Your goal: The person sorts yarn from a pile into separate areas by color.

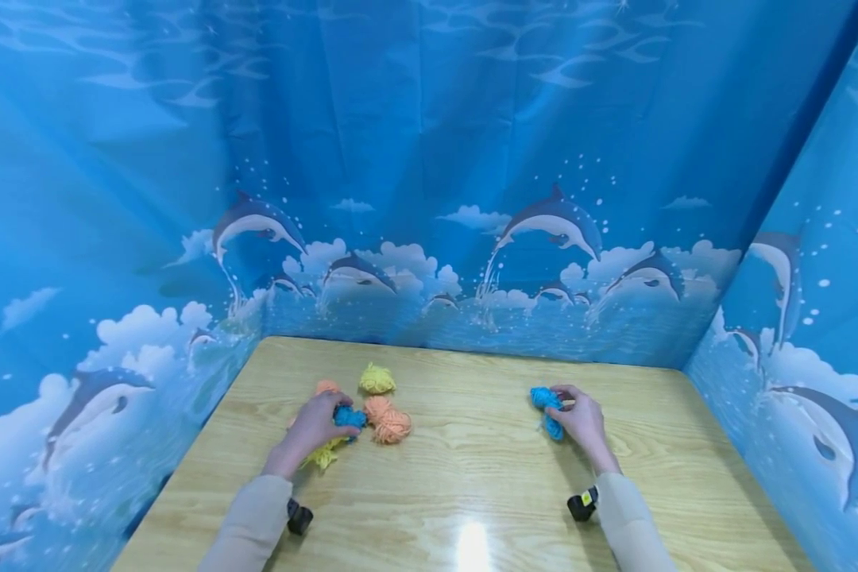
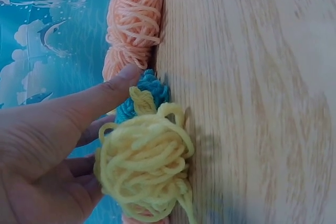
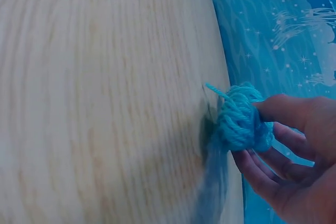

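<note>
On the left side of the table, my left hand [image 1: 316,423] grips a small blue yarn bundle [image 1: 350,419] between thumb and fingers. In the left wrist view, a loosely wound yellow yarn ball [image 2: 147,163] hides part of that blue bundle [image 2: 156,88]. My right hand [image 1: 581,417] pinches a brighter blue yarn skein [image 1: 546,399] on the right side. The right wrist view shows the thumb on one side of this skein [image 3: 239,121] and fingertips under the other, with a loose strand sticking out.
Beside the left hand lies a peach yarn skein [image 1: 391,427], narrowed in the middle, with a yellow yarn ball [image 1: 376,380] behind it. More peach yarn [image 1: 326,387] shows past the left hand. The wooden table [image 1: 472,461] is bordered by blue dolphin-print curtains [image 1: 429,159].
</note>
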`<state>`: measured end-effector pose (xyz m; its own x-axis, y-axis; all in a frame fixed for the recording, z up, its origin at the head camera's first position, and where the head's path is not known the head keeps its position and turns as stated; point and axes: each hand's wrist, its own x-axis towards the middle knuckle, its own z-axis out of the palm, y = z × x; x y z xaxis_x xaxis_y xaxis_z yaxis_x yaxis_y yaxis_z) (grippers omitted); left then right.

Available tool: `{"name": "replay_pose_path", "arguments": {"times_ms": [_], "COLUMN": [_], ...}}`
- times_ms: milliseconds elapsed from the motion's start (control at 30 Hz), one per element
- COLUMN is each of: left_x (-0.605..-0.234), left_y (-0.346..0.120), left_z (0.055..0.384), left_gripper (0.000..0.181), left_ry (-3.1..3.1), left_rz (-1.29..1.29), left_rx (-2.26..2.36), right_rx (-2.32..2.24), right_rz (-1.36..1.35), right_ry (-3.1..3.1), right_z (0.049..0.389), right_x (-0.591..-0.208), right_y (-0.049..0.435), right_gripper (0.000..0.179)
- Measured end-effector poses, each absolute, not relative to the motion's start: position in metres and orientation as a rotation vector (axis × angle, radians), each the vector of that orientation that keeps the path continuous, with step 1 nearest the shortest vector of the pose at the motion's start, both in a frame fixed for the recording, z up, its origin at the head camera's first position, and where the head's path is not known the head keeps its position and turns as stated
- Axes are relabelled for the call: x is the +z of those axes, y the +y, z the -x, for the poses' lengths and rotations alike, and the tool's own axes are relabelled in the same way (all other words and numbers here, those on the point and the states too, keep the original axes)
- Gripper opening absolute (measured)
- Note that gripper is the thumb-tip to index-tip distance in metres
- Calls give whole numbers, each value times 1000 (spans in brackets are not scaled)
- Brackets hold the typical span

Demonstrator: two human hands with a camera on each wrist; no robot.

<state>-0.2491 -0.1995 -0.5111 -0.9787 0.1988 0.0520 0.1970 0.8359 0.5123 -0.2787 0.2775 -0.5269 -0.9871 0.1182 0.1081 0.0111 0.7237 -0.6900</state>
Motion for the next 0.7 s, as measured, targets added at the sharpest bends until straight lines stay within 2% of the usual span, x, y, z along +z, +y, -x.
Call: {"name": "replay_pose_path", "arguments": {"times_ms": [400, 700], "left_x": [-514, -513], "left_y": [-196, -195], "left_z": [253, 252], "left_gripper": [60, 55], "left_ry": [3002, 3003], "left_rz": [-246, -250], "left_rx": [832, 811], "right_rx": [1138, 1129], "right_rz": [112, 103], "right_ry": [-2816, -2819], "right_z": [275, 273], "right_x": [-527, -530], "right_y": [282, 288], "right_gripper": [40, 36]}}
